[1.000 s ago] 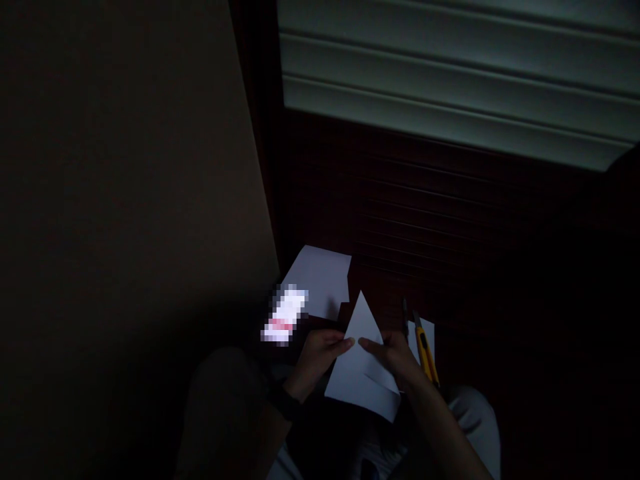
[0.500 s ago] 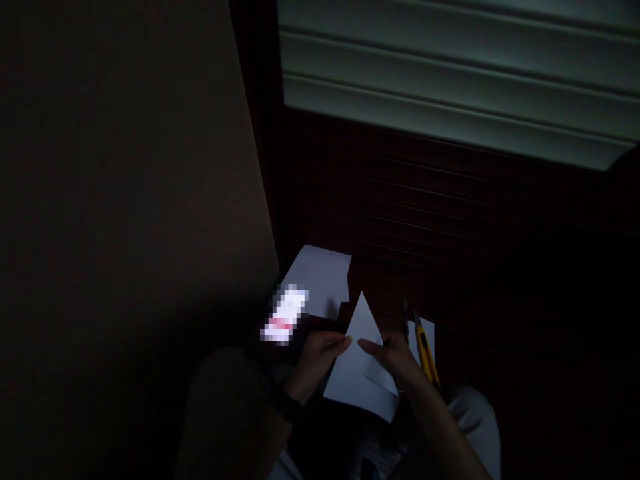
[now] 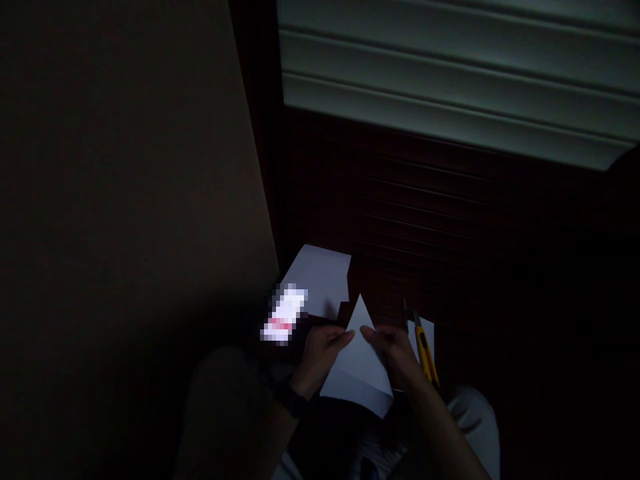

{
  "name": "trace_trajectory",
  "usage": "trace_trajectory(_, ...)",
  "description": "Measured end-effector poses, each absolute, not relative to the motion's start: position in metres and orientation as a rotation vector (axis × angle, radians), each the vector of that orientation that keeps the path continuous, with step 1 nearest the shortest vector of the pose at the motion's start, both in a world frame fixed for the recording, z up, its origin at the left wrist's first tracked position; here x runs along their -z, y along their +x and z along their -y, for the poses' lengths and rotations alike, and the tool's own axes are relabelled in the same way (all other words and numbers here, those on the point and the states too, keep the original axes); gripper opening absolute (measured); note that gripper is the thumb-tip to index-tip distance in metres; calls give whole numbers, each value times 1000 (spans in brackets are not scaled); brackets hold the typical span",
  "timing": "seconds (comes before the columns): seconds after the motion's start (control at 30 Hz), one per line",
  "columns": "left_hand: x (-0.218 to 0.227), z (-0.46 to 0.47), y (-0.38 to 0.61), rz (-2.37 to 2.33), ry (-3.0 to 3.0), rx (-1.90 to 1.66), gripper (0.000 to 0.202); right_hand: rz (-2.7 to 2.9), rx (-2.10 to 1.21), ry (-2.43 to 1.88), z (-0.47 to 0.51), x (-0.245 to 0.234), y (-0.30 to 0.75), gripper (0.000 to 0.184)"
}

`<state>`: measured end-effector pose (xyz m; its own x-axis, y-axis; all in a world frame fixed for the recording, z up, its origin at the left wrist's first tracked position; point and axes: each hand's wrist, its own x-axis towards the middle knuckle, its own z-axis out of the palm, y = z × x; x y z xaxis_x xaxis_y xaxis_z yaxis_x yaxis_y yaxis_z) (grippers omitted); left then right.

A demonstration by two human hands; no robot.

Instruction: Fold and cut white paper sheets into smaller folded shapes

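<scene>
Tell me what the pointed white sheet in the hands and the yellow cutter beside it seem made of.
The pointed white sheet: most likely matt paper; thin, flat, folded to a sharp tip. The yellow cutter: probably smooth plastic casing, by its even bright colour; the dark strip along it is too dim to tell.

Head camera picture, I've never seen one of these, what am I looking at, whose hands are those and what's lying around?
The camera sits on a person's head and looks down, so these are that person's own bare hands in a dim room. The left hand and right hand both pinch a folded white paper with a pointed top. Right of it lies a yellow utility knife. Farther off, on the dark wooden surface, lie a flat white sheet and a bright blurred-out object.
</scene>
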<state>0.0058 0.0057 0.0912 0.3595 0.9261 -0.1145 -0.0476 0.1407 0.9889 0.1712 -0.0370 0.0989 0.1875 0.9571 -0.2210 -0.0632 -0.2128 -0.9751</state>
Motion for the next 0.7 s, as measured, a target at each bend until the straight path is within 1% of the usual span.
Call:
trace_trajectory(0.1,-93,-5,3,-945,1219,-850,34,902,-1151,-1424,35,-100,173,37)
trace_trajectory(0.33,-97,-4,-2,-856,1187,-765,33,917,-1124,-1468,35,-96,173,37)
trace_trajectory(0.7,-87,-9,-3,-916,1199,-793,34,950,-1062,-1481,40,-84,172,37)
